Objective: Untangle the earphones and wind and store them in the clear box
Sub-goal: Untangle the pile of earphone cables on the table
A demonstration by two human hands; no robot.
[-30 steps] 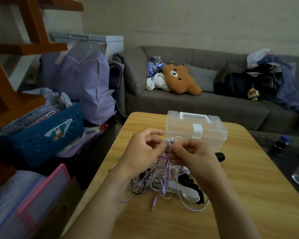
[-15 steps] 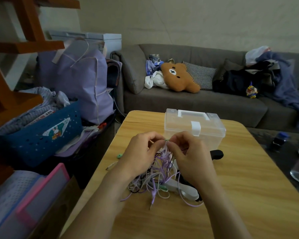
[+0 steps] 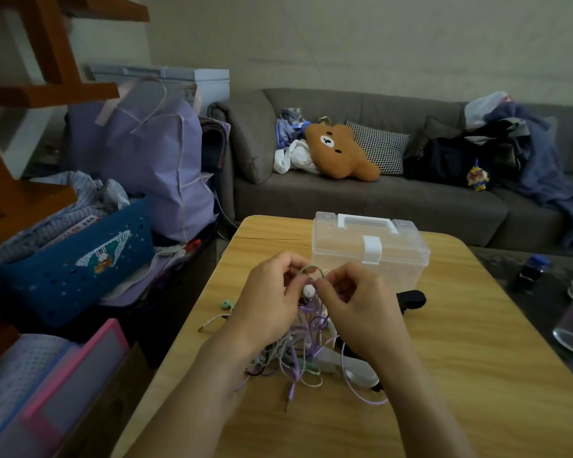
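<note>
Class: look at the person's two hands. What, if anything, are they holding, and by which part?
Both the left hand and right hand pinch the tangled earphones at the top of the bundle, beside a white earbud; the rest hangs to the table.

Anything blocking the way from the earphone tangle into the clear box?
Yes: the clear box has its lid down and its white latch closed. Both hands, left hand and right hand, hold the earphones just in front.

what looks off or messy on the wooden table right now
The tangled pile of purple, white and black earphone cords sprawls loose, one mint-green earbud stray at the table's left edge. The clear plastic box sits latched.
</note>
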